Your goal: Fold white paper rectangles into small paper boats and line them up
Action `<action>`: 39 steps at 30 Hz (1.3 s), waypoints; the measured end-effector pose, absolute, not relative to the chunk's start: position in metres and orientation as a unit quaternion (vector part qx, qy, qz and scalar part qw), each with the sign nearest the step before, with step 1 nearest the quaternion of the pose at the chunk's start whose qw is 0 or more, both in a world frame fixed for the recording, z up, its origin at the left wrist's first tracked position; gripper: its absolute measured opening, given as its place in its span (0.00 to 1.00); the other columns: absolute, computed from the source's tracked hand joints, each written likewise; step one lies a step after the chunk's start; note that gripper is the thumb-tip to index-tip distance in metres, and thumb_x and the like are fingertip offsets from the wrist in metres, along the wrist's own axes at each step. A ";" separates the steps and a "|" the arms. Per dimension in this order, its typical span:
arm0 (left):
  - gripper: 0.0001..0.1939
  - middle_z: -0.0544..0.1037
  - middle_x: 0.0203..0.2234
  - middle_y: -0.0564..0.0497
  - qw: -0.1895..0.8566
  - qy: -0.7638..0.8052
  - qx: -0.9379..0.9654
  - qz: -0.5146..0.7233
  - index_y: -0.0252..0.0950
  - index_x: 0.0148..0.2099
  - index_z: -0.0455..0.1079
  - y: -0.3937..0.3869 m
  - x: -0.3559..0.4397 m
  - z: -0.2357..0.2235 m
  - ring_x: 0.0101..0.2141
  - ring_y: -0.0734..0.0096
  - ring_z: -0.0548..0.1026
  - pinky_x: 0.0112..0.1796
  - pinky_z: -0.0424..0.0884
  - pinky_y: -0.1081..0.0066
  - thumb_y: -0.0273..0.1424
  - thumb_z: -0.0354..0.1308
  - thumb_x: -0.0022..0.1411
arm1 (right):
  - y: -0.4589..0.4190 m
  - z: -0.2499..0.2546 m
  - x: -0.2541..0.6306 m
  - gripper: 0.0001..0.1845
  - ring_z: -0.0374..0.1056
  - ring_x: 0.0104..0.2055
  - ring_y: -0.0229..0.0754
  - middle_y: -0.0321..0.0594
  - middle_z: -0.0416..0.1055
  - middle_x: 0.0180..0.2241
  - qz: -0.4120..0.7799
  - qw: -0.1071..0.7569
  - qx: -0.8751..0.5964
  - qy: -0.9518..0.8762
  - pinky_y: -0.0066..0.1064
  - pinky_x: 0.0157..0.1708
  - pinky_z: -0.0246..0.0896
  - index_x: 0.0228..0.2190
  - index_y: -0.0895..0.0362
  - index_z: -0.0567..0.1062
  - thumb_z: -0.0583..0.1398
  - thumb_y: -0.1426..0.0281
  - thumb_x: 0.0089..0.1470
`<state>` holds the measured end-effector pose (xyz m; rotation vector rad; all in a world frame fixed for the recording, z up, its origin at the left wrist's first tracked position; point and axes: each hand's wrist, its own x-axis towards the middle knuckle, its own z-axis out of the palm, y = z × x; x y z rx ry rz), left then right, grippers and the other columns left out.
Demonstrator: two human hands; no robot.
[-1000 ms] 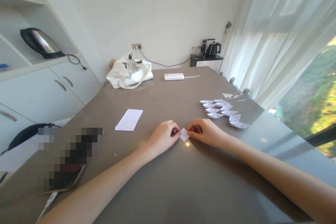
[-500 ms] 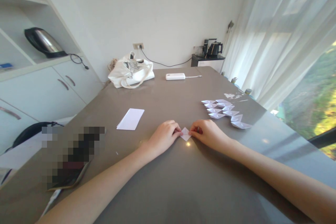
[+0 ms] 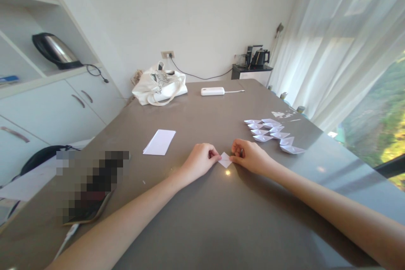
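A small square of folded white paper (image 3: 225, 160) stands corner-down between my hands, low over the grey table, with a crease line across its middle. My left hand (image 3: 202, 159) pinches its left corner between thumb and fingers. At the opposite corner, the thumb of my right hand (image 3: 249, 155) is on the paper, its other fingers curled and raised above the thumb. Several folded paper boats (image 3: 262, 138) sit in rows to the right, beyond my right hand. A stack of white paper sheets (image 3: 160, 142) lies to the left, past my left hand.
A phone (image 3: 91, 202), partly blurred out, lies at the left with a cable plugged in. Farther back on the table (image 3: 202, 122) are a white bag (image 3: 161, 86) and a white power bank (image 3: 212, 91). Paper scraps (image 3: 281, 114) lie near the right edge.
The fingers of my right hand have lifted and spread away from its thumb, which stays at the paper's corner. My left hand keeps its pinch. The view has shifted slightly.
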<state>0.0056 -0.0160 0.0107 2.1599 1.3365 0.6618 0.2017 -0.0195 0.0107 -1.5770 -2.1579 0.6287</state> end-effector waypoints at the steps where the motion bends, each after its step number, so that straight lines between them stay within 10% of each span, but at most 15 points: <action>1: 0.06 0.76 0.20 0.51 0.252 0.493 0.797 0.242 0.35 0.27 0.75 -0.016 0.006 0.011 0.23 0.72 0.70 0.27 0.63 0.73 0.30 0.61 0.54 | -0.018 0.011 0.203 0.05 0.63 0.23 0.34 0.34 0.71 0.23 0.229 0.192 -0.561 -0.772 0.24 0.23 0.50 0.27 0.57 0.71 0.61 0.69 0.44; 13: 0.07 0.76 0.28 0.47 0.166 0.490 0.825 0.229 0.33 0.32 0.75 -0.031 0.013 0.012 0.30 0.67 0.73 0.33 0.66 0.69 0.30 0.57 0.58 | -0.021 0.010 0.203 0.07 0.64 0.25 0.36 0.35 0.72 0.26 0.197 0.187 -0.544 -0.794 0.25 0.24 0.51 0.32 0.55 0.72 0.60 0.68 0.48; 28: 0.13 0.76 0.24 0.55 0.461 0.409 0.677 0.402 0.36 0.35 0.62 -0.020 0.006 0.007 0.27 0.74 0.75 0.31 0.69 0.74 0.32 0.63 0.52 | -0.024 0.015 0.201 0.18 0.65 0.22 0.35 0.38 0.73 0.24 0.451 0.338 -0.422 -0.710 0.25 0.22 0.60 0.38 0.60 0.72 0.61 0.59 0.50; 39: 0.14 0.81 0.35 0.44 0.490 0.376 0.656 0.434 0.32 0.38 0.74 -0.023 0.009 0.011 0.34 0.65 0.79 0.40 0.73 0.68 0.33 0.66 0.49 | -0.024 0.015 0.197 0.17 0.73 0.34 0.42 0.43 0.77 0.32 0.490 0.418 -0.388 -0.659 0.34 0.37 0.68 0.33 0.61 0.76 0.64 0.59 0.46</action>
